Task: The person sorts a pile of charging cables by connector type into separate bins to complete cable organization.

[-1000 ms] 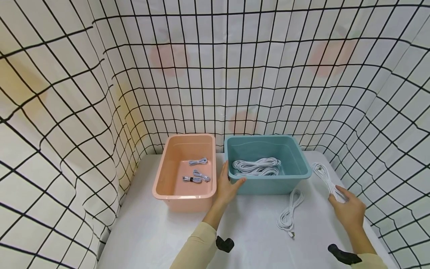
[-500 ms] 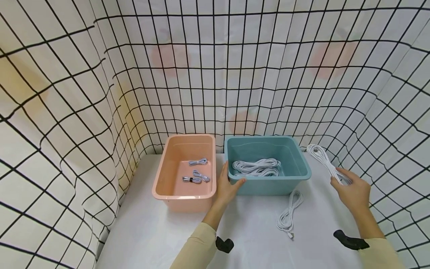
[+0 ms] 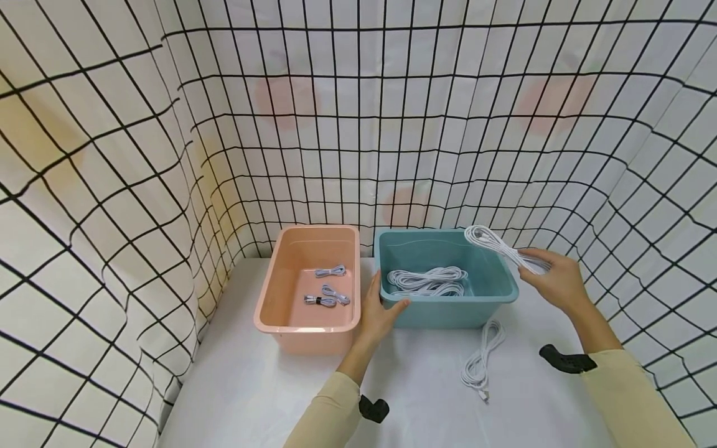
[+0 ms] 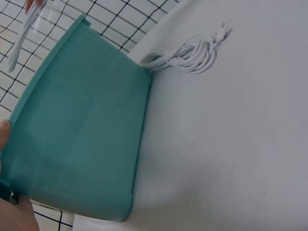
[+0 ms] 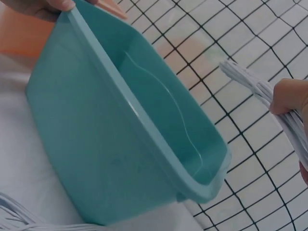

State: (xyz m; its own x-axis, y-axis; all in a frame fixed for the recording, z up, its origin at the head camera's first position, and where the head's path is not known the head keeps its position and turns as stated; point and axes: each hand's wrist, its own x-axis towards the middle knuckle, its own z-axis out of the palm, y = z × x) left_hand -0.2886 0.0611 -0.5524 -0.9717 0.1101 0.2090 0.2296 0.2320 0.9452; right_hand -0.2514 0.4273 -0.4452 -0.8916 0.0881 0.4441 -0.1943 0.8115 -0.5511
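My right hand [image 3: 554, 277] pinches a bundle of white cable [image 3: 488, 239] by one end. The bundle's far loops reach over the right back rim of the teal bin [image 3: 448, 314]; in the right wrist view the held bundle [image 5: 245, 79] is to the right of that bin. My left hand [image 3: 376, 317] holds the bin's front left corner, thumb at the front rim and fingers along the left side. Several coiled white cables [image 3: 428, 280] lie inside the teal bin. Another white cable coil [image 3: 477, 367], with a plug at its end, lies on the table before it.
A peach bin [image 3: 308, 342] stands left of my left hand, with three small cable bundles [image 3: 334, 294] inside; one has a black tie. Black wire mesh [image 3: 358, 130] over white sheeting encloses the back and sides of the white table [image 3: 235, 386].
My right hand has lifted the cable bundle off the right side of the table and carried it up and left to the teal bin's right edge. The left hand stays in place.
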